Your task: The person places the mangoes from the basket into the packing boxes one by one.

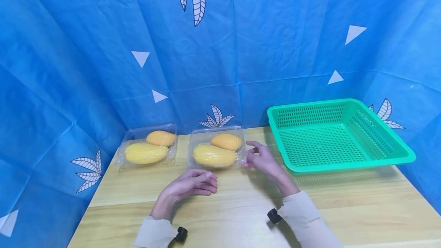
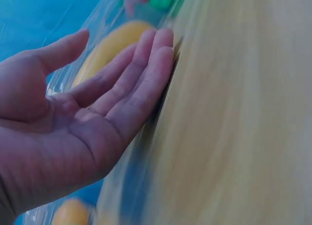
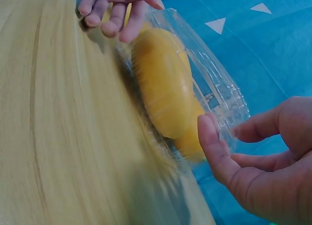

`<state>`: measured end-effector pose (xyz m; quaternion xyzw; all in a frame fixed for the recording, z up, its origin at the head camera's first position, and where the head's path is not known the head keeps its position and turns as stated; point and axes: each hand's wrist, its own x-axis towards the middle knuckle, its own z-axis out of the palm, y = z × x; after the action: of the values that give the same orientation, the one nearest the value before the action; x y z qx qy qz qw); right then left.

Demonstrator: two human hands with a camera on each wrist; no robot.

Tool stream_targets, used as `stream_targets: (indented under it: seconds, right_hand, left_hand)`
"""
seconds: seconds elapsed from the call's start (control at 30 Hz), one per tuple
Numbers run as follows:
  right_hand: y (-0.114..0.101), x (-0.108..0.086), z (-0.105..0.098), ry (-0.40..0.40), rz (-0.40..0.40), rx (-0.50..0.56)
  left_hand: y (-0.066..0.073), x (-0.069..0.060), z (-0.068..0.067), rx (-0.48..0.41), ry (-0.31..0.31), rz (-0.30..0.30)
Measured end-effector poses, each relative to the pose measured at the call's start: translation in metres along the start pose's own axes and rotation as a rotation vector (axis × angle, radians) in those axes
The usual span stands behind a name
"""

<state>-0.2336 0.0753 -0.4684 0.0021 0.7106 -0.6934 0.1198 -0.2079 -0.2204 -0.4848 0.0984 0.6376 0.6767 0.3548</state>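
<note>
A clear plastic box [image 1: 198,138] holding a yellow mango [image 1: 214,156] and a more orange mango [image 1: 226,141] rests in the middle of the table's far side. At its right end is my right hand [image 1: 262,159], fingers bent and parted from the thumb; in the right wrist view the fingertips [image 3: 209,125] overlap the box end, and contact is hard to tell. My left hand [image 1: 193,183] lies in front of the same box, its fingers fairly straight and holding nothing. In the left wrist view its palm [image 2: 83,122] shows, with a mango [image 2: 109,47] behind the fingers.
Another clear box [image 1: 132,136] with two mangoes stands to the left. A green plastic basket [image 1: 339,167] with perforated walls sits at the right, near my right hand. Behind the wooden table [image 1: 234,217] hangs a blue patterned cloth [image 1: 275,41].
</note>
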Motion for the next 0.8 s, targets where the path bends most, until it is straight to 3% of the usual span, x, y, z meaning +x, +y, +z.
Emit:
stream_targets:
  seconds: [0.1, 0.3, 0.6, 0.8]
  right_hand:
    - [0.000, -0.001, -0.001, 0.000, -0.002, 0.000]
    - [0.000, -0.001, -0.004, -0.009, -0.010, -0.019]
    - [-0.002, -0.002, -0.008, -0.049, -0.016, -0.012]
    - [-0.002, -0.003, -0.012, -0.051, -0.033, -0.058]
  left_hand:
    - [-0.002, 0.008, 0.015, -0.023, 0.017, 0.014]
    - [-0.008, 0.022, 0.045, -0.106, 0.116, 0.053]
    - [-0.012, 0.030, 0.063, -0.194, 0.224, 0.125]
    - [-0.011, 0.040, 0.080, -0.314, 0.261, 0.126]
